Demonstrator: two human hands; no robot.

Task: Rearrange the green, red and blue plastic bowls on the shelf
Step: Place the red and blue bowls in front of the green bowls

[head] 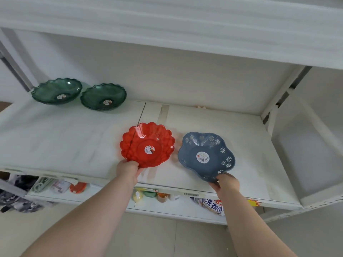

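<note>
Red bowl [147,145] gripped at near rim by left hand [128,168]; blue bowl [206,156] by right hand [226,183].

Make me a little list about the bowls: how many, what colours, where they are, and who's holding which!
bowl count: four
green bowls: left green bowl and right green bowl, side by side at the back left of the shelf
red bowl: red bowl, near the front edge, tilted up
blue bowl: blue bowl, right of the red one, white flower pattern
left hand: left hand grips the red bowl's rim
right hand: right hand grips the blue bowl's rim
</note>
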